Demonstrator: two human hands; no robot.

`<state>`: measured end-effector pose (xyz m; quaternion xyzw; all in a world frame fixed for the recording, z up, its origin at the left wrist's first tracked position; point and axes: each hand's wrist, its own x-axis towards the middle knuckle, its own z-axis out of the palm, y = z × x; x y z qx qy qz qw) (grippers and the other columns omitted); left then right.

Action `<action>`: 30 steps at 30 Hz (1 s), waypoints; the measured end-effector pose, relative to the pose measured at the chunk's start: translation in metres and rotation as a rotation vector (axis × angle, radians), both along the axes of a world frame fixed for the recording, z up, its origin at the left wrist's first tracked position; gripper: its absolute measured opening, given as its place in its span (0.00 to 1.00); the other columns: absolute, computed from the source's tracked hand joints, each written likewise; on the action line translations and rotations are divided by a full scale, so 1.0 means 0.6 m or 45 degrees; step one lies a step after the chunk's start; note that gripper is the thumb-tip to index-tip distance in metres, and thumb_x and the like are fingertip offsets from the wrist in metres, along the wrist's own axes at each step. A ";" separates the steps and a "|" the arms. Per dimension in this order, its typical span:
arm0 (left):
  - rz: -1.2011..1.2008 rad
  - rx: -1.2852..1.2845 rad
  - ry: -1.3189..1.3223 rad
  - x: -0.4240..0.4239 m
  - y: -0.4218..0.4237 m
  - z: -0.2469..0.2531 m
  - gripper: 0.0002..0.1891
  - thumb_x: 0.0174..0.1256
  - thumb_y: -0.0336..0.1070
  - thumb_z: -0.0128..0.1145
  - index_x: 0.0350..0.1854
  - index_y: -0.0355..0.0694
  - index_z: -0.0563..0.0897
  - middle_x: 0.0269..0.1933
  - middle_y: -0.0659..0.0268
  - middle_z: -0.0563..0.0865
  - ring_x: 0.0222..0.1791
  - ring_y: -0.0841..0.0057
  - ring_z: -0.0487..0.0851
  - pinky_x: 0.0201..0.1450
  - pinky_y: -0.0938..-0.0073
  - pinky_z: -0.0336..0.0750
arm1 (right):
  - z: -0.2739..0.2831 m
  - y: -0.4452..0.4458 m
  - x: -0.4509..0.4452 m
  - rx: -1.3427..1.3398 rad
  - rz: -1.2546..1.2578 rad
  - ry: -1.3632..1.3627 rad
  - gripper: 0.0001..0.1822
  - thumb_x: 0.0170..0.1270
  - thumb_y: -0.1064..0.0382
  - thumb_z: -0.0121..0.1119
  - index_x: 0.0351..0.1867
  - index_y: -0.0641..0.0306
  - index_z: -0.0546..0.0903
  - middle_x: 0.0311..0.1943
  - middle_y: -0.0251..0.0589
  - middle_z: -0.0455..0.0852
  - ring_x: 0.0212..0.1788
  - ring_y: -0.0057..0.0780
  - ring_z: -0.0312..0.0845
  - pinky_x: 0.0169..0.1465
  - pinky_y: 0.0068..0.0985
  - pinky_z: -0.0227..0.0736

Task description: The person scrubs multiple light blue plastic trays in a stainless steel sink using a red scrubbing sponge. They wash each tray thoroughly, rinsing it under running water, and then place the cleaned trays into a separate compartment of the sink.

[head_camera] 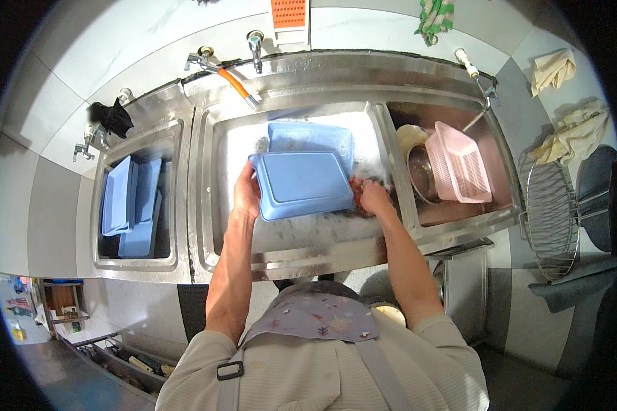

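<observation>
A blue plastic tray [303,177] is tilted over the middle basin of a stainless steel sink [298,234], its underside facing up. My left hand [247,191] grips its left end, the fingers partly hidden behind the rim. At the tray's right end, my right hand [376,197] is closed around a red scrubber-like item [357,190], mostly covered by the fingers; its exact kind is unclear. Another blue tray [313,134] lies behind the held one, partly hidden by it, in white suds [236,138].
Several blue trays [143,205] stand in the left basin. The right basin holds a pink plastic basket [460,167] and a metal bowl [420,172]. An orange spout hose [234,85] reaches over the middle basin's back edge. A wire rack [552,221] hangs at the right wall.
</observation>
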<state>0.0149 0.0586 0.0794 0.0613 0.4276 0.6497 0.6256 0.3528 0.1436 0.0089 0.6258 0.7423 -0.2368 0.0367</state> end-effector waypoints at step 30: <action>0.079 0.002 -0.054 0.025 -0.026 -0.024 0.20 0.82 0.37 0.49 0.69 0.34 0.71 0.64 0.53 0.81 0.61 0.63 0.83 0.66 0.56 0.80 | 0.041 -0.001 -0.206 0.751 0.166 0.500 0.08 0.71 0.57 0.57 0.45 0.48 0.84 0.51 0.38 0.83 0.56 0.46 0.74 0.59 0.48 0.68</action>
